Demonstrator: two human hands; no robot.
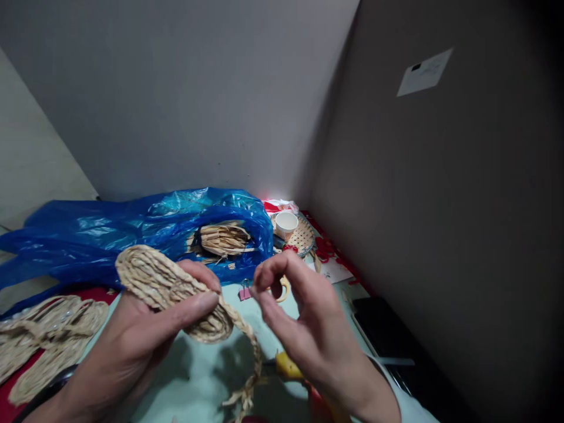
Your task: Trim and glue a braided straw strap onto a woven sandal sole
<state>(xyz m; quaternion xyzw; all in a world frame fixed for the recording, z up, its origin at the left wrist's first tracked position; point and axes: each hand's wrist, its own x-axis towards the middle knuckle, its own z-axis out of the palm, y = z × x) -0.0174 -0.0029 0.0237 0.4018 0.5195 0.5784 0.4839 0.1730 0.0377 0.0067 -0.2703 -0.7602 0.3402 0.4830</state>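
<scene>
One braided oval point(152, 277), in left hand point(138, 329) — one right hand point(314, 317) apart

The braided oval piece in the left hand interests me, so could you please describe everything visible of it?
The braided oval piece is pale tan, seemingly dried plant fibre, with plait laid in long, close loops. It slants down toward the picture's right above the pale green table, gripped by the left hand, thumb across its face. A loose braid hangs from its right side, ending in frayed strands.
</scene>
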